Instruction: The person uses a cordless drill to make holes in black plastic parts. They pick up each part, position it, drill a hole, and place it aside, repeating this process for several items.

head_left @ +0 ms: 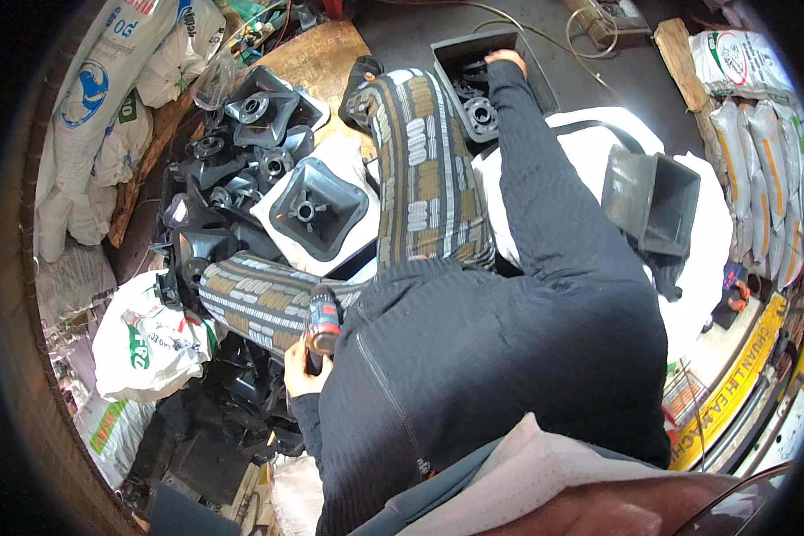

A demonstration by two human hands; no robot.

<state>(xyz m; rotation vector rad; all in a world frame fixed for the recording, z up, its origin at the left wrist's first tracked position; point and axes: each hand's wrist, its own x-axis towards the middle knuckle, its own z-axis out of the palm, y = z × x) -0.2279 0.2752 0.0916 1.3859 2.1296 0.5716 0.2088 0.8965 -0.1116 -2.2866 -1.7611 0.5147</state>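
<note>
Drill, left of centre: long axis near-vertical, chuck toward frame top; left fingers gripping. Right fingers, upper centre: grip indeterminable.

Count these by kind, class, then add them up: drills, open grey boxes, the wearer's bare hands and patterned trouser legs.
Drill: 1
Grey boxes: 2, far box and right-side box
Hands: 2, left hand and right hand
Trouser legs: 2, left leg and right leg
Total: 7
</note>
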